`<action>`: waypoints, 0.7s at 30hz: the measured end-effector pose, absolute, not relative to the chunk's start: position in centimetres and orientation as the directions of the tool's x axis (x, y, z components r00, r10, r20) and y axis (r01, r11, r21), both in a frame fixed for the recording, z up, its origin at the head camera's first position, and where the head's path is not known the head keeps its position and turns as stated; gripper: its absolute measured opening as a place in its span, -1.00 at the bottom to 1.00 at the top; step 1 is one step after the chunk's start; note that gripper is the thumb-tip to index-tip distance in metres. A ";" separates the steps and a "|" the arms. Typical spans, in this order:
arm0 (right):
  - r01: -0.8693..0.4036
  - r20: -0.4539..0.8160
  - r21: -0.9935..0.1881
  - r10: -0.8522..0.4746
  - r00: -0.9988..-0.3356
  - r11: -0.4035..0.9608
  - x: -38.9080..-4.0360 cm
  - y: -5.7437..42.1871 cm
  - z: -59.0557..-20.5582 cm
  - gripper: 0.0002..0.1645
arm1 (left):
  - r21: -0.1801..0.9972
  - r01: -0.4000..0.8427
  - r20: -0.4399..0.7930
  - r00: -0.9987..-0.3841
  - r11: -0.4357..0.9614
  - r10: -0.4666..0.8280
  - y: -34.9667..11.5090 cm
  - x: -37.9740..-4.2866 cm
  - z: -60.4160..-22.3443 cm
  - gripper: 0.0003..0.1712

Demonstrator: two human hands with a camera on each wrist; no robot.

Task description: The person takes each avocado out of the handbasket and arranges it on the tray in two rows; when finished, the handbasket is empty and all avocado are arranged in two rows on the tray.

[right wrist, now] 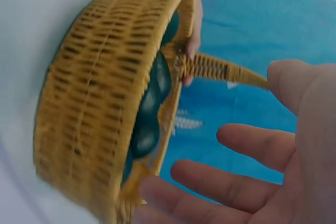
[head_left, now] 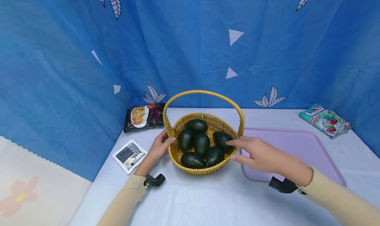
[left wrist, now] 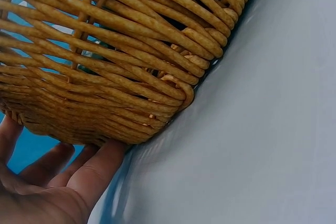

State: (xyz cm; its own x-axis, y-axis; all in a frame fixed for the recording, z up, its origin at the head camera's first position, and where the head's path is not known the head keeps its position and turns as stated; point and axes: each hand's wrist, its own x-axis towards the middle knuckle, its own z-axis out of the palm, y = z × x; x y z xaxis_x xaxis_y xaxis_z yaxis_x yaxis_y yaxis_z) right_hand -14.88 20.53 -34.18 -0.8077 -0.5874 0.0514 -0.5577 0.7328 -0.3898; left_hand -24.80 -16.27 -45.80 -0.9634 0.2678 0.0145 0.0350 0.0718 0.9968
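A yellow wicker basket (head_left: 198, 172) with a tall arched handle stands on the white table, and several dark green avocados (head_left: 201, 144) lie in it. My left hand (head_left: 159, 148) grips the basket's left rim beside the foot of the handle. Its fingers spread along the woven outer wall in the left wrist view, with the thumb out of sight there. At the right rim, my right hand (head_left: 256, 153) reaches over with fingers extended near the rightmost avocado (head_left: 222, 140). Thumb and fingers stand apart in the right wrist view, nothing between them.
A lilac tray (head_left: 285, 143) lies to the right, partly under my right forearm. Behind it sits a green snack bag (head_left: 326, 120). On the left are a black noodle packet (head_left: 144, 117) and a flat white package (head_left: 129, 156). A blue curtain (head_left: 202, 54) hangs behind the table.
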 end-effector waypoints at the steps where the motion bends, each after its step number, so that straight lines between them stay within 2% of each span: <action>1: -0.570 0.055 -0.389 -0.600 -0.798 0.724 -15.1 20.1 -34.3 -0.40 | 0.997 0.037 0.015 -0.963 0.074 0.270 -16.3 -24.8 -45.8 -0.36; 11: -0.613 0.092 -0.414 -0.639 -0.764 0.673 -17.7 16.6 -36.8 -0.37 | 0.997 0.020 0.000 -0.961 0.070 0.277 -16.4 -25.0 -46.1 -0.36; 21: -0.535 0.030 -0.388 -0.570 -0.821 0.750 -18.4 14.5 -37.8 -0.43 | 0.997 0.033 0.013 -0.961 0.066 0.275 -16.3 -24.7 -45.8 -0.35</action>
